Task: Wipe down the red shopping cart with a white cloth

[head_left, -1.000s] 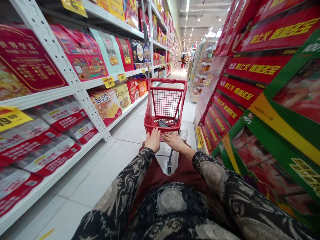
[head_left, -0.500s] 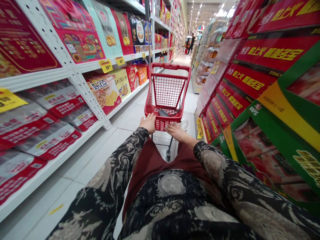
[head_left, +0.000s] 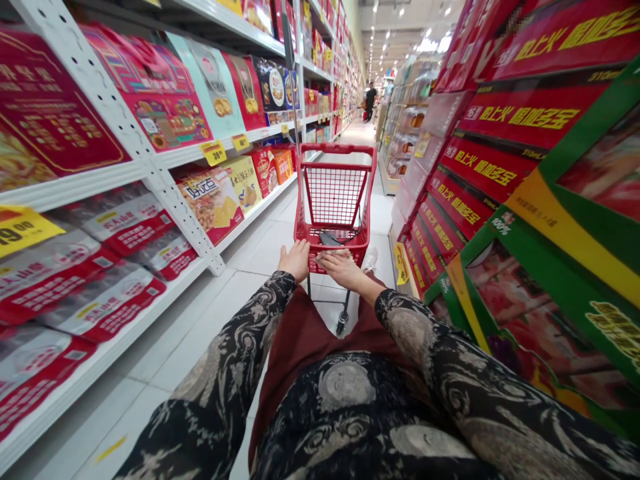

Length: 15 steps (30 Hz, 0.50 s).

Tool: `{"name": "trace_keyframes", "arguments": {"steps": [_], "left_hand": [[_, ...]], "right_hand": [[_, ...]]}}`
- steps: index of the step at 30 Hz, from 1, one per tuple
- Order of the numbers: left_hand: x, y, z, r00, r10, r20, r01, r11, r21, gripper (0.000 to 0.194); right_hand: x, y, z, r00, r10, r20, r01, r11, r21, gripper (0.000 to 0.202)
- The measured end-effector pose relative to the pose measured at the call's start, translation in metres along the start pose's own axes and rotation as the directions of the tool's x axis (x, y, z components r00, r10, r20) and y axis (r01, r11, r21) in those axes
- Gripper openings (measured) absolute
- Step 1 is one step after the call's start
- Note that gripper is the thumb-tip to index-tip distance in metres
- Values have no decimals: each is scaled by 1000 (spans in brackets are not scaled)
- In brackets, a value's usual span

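A small red plastic shopping cart [head_left: 371, 200] stands upright right in front of me, with mesh walls and dark legs. My left hand [head_left: 296, 259] is at its near left corner, fingers over the rim and thumb apart. Across the middle of the near rim lies my right hand [head_left: 343, 268], fingers close together and curled onto the edge; their undersides are hidden. Inside the cart rests a dark flat object [head_left: 327, 239] whose kind I cannot make out. A caster wheel [head_left: 343, 323] shows below, between my legs.
White shelving [head_left: 175, 230] with boxed snacks and shrink-wrapped bottles lines the left. Stacked red drink cartons [head_left: 480, 175] and a green fruit-printed box [head_left: 530, 287] crowd the right. Pale tiled floor [head_left: 200, 320] runs ahead, where a person in dark clothes [head_left: 370, 101] stands far off.
The cart and both hands sit slightly lower in view. Shelves and cartons have shifted a little. The distant person has changed pose and appears farther left. Both hands stay on the cart.
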<state>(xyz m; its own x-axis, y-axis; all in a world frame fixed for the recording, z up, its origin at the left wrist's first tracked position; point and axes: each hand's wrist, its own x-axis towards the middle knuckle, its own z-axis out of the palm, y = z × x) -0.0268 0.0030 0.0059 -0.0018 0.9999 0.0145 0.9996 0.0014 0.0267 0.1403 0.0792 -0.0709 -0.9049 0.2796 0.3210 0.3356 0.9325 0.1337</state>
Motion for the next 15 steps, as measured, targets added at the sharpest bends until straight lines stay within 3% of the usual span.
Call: {"name": "trace_keyframes", "arguments": {"steps": [5, 10, 15], "left_hand": [[-2, -3, -2, 999, 12, 30, -12, 1000, -8, 62], [-6, -2, -2, 1000, 9, 20, -8, 1000, -4, 66], [-6, 1, -4, 999, 16, 34, -15, 1000, -21, 68]], "right_hand": [[-15, -5, 7, 996, 11, 84, -10, 1000, -10, 36], [0, -9, -11, 996, -75, -38, 74, 997, -23, 39], [11, -14, -11, 997, 11, -78, -7, 999, 47, 36]]}}
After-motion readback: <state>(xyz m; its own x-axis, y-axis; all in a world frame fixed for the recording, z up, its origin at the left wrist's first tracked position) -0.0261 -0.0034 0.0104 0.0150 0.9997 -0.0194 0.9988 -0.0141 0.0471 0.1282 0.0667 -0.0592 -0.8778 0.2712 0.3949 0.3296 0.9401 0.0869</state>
